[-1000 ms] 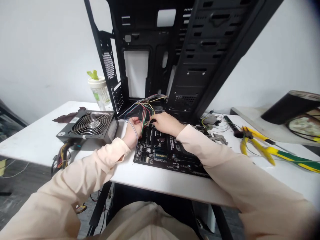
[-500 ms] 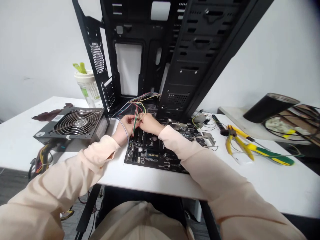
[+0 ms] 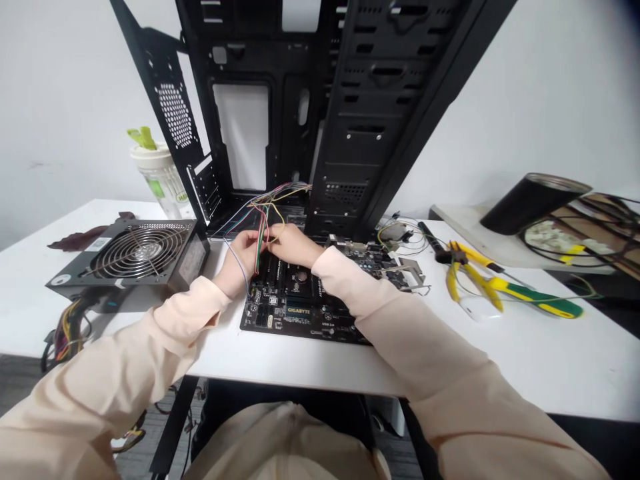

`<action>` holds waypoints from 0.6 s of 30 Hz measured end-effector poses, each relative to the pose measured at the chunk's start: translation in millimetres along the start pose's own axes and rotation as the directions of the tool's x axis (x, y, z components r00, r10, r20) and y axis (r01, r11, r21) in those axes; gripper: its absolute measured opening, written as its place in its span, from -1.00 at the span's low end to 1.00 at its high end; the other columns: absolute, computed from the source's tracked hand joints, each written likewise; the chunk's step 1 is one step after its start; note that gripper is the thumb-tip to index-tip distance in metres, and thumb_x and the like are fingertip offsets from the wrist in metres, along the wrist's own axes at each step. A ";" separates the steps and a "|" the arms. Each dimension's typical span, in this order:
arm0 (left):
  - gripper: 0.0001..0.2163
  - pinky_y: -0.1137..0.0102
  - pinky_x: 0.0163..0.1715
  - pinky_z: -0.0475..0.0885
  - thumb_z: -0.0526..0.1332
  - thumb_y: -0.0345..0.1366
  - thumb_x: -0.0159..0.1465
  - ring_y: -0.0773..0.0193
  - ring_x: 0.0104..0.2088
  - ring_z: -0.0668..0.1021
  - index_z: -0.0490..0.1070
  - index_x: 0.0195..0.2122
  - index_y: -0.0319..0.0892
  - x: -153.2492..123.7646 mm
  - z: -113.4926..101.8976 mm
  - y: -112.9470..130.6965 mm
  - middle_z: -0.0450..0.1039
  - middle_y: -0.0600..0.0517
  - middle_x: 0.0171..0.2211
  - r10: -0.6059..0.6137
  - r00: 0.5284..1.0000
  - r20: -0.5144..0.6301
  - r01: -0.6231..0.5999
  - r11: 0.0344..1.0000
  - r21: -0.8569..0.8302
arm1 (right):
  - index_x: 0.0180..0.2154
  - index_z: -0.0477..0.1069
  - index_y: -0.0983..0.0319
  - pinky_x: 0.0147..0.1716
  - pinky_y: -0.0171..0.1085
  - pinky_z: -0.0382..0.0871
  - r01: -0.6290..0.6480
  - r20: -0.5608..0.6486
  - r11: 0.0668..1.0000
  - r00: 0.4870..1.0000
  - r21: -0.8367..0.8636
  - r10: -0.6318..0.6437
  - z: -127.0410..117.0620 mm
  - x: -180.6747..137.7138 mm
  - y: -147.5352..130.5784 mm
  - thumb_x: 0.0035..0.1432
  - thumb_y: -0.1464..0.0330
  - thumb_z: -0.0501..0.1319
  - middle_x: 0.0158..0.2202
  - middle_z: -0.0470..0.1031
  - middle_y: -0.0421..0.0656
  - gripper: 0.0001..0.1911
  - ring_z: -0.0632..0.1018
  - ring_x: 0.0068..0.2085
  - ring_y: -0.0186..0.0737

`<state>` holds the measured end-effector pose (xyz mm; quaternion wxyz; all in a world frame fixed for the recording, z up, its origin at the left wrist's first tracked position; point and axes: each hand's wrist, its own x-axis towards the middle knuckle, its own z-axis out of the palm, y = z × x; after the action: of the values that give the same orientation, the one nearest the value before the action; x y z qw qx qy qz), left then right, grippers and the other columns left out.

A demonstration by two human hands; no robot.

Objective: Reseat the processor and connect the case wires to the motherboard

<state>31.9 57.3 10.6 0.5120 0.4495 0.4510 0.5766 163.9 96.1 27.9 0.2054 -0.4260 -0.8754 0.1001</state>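
Between your left hand [image 3: 240, 259] and right hand [image 3: 294, 247], fingers pinching them, coloured wires [image 3: 261, 227] drop over the motherboard [image 3: 306, 301] toward the desk [image 3: 280, 363]'s front edge.

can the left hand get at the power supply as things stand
Probably yes: the power supply sits just to the left of the left hand, and nothing seems to block the way, though that hand is busy among the wires.

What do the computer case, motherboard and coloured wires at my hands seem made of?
Computer case: probably painted sheet metal, matte black, judging by the punched slots and screws. Motherboard: likely rigid fibreglass laminate, dark, with white printing. Coloured wires: seemingly smooth plastic insulation, by their bright colours; cores hidden.
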 end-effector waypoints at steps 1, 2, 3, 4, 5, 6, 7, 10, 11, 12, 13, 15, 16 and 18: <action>-0.82 0.49 -0.54 0.25 0.35 -0.34 -0.05 0.38 -0.55 0.37 0.45 -0.39 -0.21 -2.3 0.4 2.1 0.41 0.12 -0.55 -0.015 1.000 0.014 0.015 1.000 -0.023 | -0.16 0.54 0.33 -0.08 -0.32 0.34 0.013 0.010 1.000 1.000 -0.016 -0.013 -7.2 -0.5 -1.5 0.15 0.52 0.19 -0.20 0.58 -0.06 -0.78 0.54 -0.16 -0.26; -0.81 0.49 -0.54 0.26 0.33 -0.32 -0.03 0.38 -0.56 0.38 0.46 -0.36 -0.21 -4.9 0.7 4.5 0.41 0.11 -0.54 -0.030 0.999 0.028 0.032 0.998 -0.045 | -0.16 0.54 0.33 -0.05 -0.29 0.33 0.023 0.013 0.999 1.000 -0.033 -0.022 -15.9 -1.3 -3.3 0.15 0.50 0.20 -0.18 0.57 -0.05 -0.79 0.53 -0.14 -0.24; -0.79 0.48 -0.55 0.27 0.32 -0.31 -0.03 0.37 -0.56 0.39 0.46 -0.35 -0.22 -7.9 0.8 7.0 0.42 0.09 -0.54 -0.044 0.998 0.040 0.047 0.997 -0.066 | -0.16 0.53 0.34 -0.02 -0.25 0.32 0.027 0.005 0.998 1.000 -0.055 -0.027 -26.0 -2.6 -5.6 0.16 0.49 0.19 -0.15 0.55 -0.01 -0.78 0.52 -0.10 -0.20; -0.78 0.48 -0.54 0.29 0.31 -0.30 -0.03 0.36 -0.55 0.40 0.46 -0.33 -0.22 -11.6 0.5 9.3 0.43 0.08 -0.52 -0.054 0.997 0.052 0.058 0.995 -0.084 | -0.15 0.53 0.36 0.01 -0.22 0.30 0.028 -0.010 0.996 1.000 -0.083 -0.029 -37.2 -4.3 -8.4 0.18 0.48 0.17 -0.11 0.53 0.02 -0.78 0.51 -0.07 -0.16; -0.76 0.47 -0.51 0.31 0.31 -0.30 -0.03 0.35 -0.53 0.42 0.46 -0.30 -0.21 -16.2 -0.3 10.9 0.44 0.07 -0.50 -0.058 0.997 0.059 0.064 0.993 -0.099 | -0.16 0.53 0.38 0.02 -0.19 0.29 0.024 -0.027 0.993 0.999 -0.115 -0.027 -49.3 -6.4 -11.8 0.19 0.48 0.15 -0.10 0.52 0.05 -0.77 0.49 -0.05 -0.13; -0.74 0.45 -0.47 0.35 0.31 -0.29 -0.01 0.33 -0.49 0.45 0.45 -0.27 -0.20 -21.8 -1.7 11.3 0.45 0.05 -0.46 -0.057 0.996 0.064 0.064 0.992 -0.110 | -0.18 0.53 0.37 0.02 -0.19 0.29 0.029 -0.037 0.985 0.999 -0.171 -0.035 -61.8 -8.9 -15.5 0.19 0.48 0.14 -0.10 0.52 0.04 -0.77 0.49 -0.05 -0.12; -0.72 0.43 -0.41 0.39 0.31 -0.27 0.01 0.31 -0.44 0.48 0.45 -0.23 -0.19 -28.4 -3.9 10.4 0.47 0.04 -0.42 -0.051 0.997 0.063 0.058 0.991 -0.117 | -0.19 0.53 0.36 0.00 -0.19 0.30 0.033 -0.035 0.975 0.999 -0.221 -0.042 -74.2 -11.6 -19.5 0.19 0.47 0.14 -0.13 0.53 0.02 -0.78 0.50 -0.07 -0.12; -0.71 0.34 -0.20 0.44 0.28 -0.16 0.12 0.21 -0.25 0.53 0.41 -0.15 -0.15 -52.9 -14.2 1.4 0.49 -0.01 -0.27 -0.018 0.999 0.027 0.021 0.995 -0.097 | -0.24 0.56 0.32 -0.10 -0.24 0.33 0.038 -0.023 0.968 0.999 -0.249 -0.045 -105.3 -20.9 -30.3 0.20 0.45 0.14 -0.29 0.54 -0.11 -0.79 0.51 -0.20 -0.21; -0.71 0.30 -0.12 0.43 0.27 -0.14 0.15 0.18 -0.18 0.53 0.40 -0.14 -0.13 -61.7 -18.4 -1.6 0.49 -0.03 -0.22 0.001 1.000 0.006 0.000 0.997 -0.078 | -0.25 0.56 0.31 -0.12 -0.26 0.32 0.046 -0.026 0.967 0.998 -0.251 -0.054 -111.7 -24.5 -32.8 0.20 0.46 0.13 -0.31 0.53 -0.14 -0.78 0.51 -0.23 -0.24; -0.72 0.27 -0.04 0.40 0.26 -0.12 0.18 0.16 -0.10 0.51 0.39 -0.13 -0.09 -70.3 -22.4 -3.0 0.47 -0.03 -0.16 0.029 0.999 -0.026 -0.030 0.998 -0.055 | -0.27 0.56 0.31 -0.14 -0.27 0.32 0.050 -0.031 0.964 0.998 -0.260 -0.060 -115.5 -28.4 -34.5 0.20 0.48 0.11 -0.32 0.53 -0.15 -0.77 0.51 -0.24 -0.25; -0.71 0.21 0.05 0.35 0.26 -0.13 0.19 0.12 -0.02 0.48 0.38 -0.08 -0.06 -78.7 -25.9 -2.1 0.44 -0.03 -0.08 0.086 0.994 -0.060 -0.087 0.996 -0.010 | -0.29 0.56 0.31 -0.15 -0.28 0.31 0.050 -0.030 0.960 0.998 -0.277 -0.061 -116.3 -32.7 -35.2 0.20 0.50 0.09 -0.32 0.53 -0.15 -0.76 0.50 -0.25 -0.26; -0.66 0.17 0.22 0.18 0.32 -0.20 0.13 0.11 0.14 0.36 0.38 -0.05 0.03 -94.6 -30.3 8.8 0.35 0.04 0.07 0.220 0.969 -0.113 -0.214 0.975 0.062 | -0.33 0.55 0.32 -0.19 -0.27 0.30 0.040 0.003 0.945 0.999 -0.325 -0.041 -109.8 -42.8 -33.6 0.20 0.49 0.08 -0.33 0.53 -0.12 -0.75 0.50 -0.27 -0.25; -0.64 0.21 0.27 0.10 0.36 -0.28 0.06 0.14 0.18 0.32 0.42 -0.10 0.08 -102.5 -30.8 18.5 0.35 0.10 0.07 0.346 0.932 -0.111 -0.336 0.937 0.098 | -0.35 0.55 0.32 -0.22 -0.27 0.29 0.033 0.038 0.938 0.999 -0.346 -0.021 -103.2 -48.6 -31.4 0.20 0.47 0.08 -0.33 0.53 -0.10 -0.75 0.50 -0.28 -0.23; -0.70 0.10 0.26 0.13 0.35 -0.39 -0.02 0.05 0.07 0.42 0.52 -0.25 0.08 -119.6 -29.2 41.8 0.45 0.08 -0.13 0.657 0.708 0.259 -0.706 0.660 0.257 | -0.39 0.54 0.33 -0.29 -0.26 0.27 0.029 0.120 0.933 0.993 -0.358 0.015 -86.4 -60.9 -25.1 0.22 0.41 0.10 -0.34 0.53 -0.06 -0.74 0.49 -0.30 -0.20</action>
<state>4.1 -66.4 39.3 0.2042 0.7066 0.3028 0.6060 218.3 32.7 97.4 0.0712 -0.4463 -0.8913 -0.0363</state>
